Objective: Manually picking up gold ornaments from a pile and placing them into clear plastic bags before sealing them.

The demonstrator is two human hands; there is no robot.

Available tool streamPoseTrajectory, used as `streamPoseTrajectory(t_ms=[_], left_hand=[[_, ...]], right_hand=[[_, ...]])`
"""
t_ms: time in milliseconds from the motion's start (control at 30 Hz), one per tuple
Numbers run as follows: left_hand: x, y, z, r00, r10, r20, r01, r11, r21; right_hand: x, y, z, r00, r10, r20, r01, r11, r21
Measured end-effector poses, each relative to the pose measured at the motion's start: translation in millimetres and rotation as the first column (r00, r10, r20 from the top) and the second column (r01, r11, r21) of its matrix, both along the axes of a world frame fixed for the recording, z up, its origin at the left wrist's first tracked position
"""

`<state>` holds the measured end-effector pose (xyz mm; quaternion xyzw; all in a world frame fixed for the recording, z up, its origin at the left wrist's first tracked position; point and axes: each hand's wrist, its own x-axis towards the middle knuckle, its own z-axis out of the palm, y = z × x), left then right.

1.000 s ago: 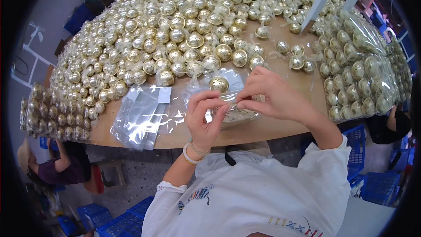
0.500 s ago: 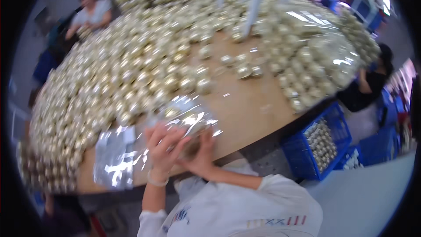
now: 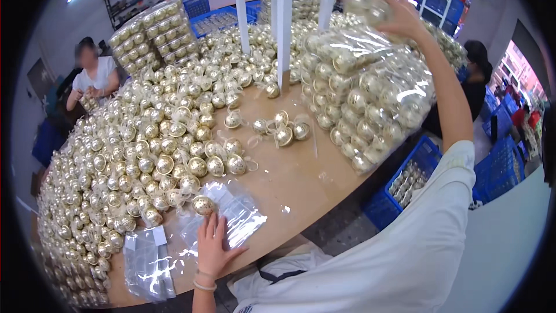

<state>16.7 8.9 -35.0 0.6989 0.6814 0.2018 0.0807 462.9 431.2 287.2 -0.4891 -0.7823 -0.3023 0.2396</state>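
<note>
My left hand [image 3: 214,244] lies with spread fingers on flat clear plastic bags [image 3: 246,220] near the table's front edge. Its fingertips come up to one gold ball ornament [image 3: 203,204] with a pale ribbon; whether they touch it I cannot tell. Stretched out to the far right, my right hand [image 3: 402,18] grips a clear bag of gold balls [image 3: 366,4] above a pile of filled bags [image 3: 370,104]. This bag is slightly blurred. Another batch of flat clear bags [image 3: 147,266] lies left of my left hand.
A large heap of gold balls [image 3: 145,156] covers the table's left and back. Several loose balls [image 3: 284,135] sit mid-table. A white post [image 3: 284,29] rises at the back. Blue crates [image 3: 425,159] stand right, below the table edge. Other people sit at far left and right.
My hands were together over a clear bag at the front edge. My right hand has swung far right with a filled bag; my left has settled flat on the bags. The view has shifted.
</note>
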Motion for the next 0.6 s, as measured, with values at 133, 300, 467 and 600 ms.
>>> streamPoseTrajectory(t_ms=[133,300,467,600], left_hand=[[-8,-18,-26,0.997,0.062,-0.049,-0.061,0.998,0.018],[-27,-43,-32,0.999,0.014,0.038,-0.015,0.999,0.037],[-13,-38,2,0.987,-0.050,-0.156,0.067,0.992,0.103],[-12,-41,2,0.995,0.037,0.095,-0.023,0.989,-0.146]], right_hand=[[26,54,3,0.946,-0.322,0.046,0.325,0.934,-0.150],[44,141,-41,0.958,-0.287,0.024,0.285,0.935,-0.210],[105,208,-70,0.997,-0.072,0.014,0.059,0.673,-0.738],[18,136,-53,0.991,0.125,-0.038,-0.131,0.953,-0.273]])
